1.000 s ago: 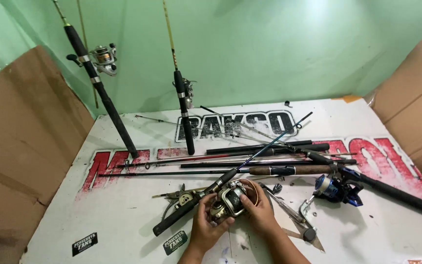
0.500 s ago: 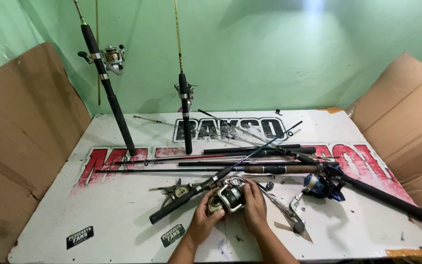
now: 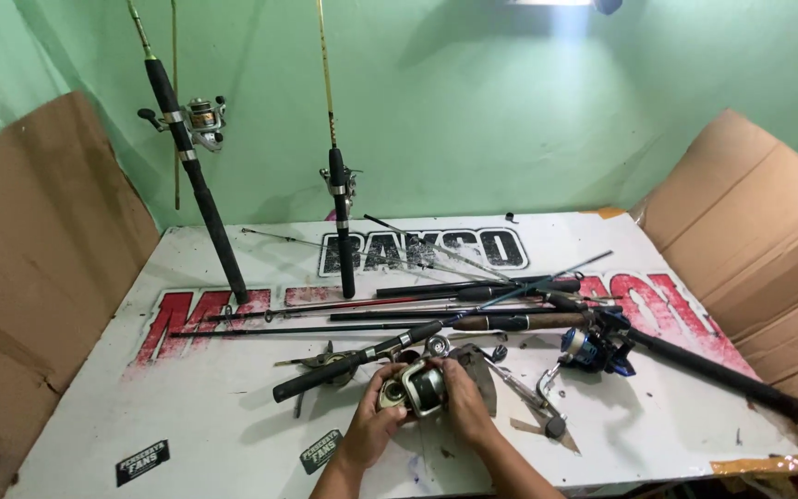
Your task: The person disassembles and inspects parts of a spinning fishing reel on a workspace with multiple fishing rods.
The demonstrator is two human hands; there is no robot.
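Observation:
Both my hands hold a small silver and black fishing reel (image 3: 415, 389) low over the white table (image 3: 187, 407). My left hand (image 3: 373, 428) grips its left side and my right hand (image 3: 463, 407) wraps its right side. Just behind the reel lies a black rod (image 3: 353, 359) with a foam handle, pointing left. Part of the reel is hidden by my fingers.
Several rods (image 3: 436, 314) lie across the table's middle; one (image 3: 695, 362) carries a blue reel (image 3: 588, 349). Two rods lean on the green wall, one with a silver reel (image 3: 203, 118), one (image 3: 341, 222) shorter. Loose metal parts (image 3: 533, 399) sit right of my hands. Cardboard sheets (image 3: 39, 249) flank both sides.
The view has tilted and drawn back a little, so more of the table's near edge shows. My hands stay on the reel with barely any shift.

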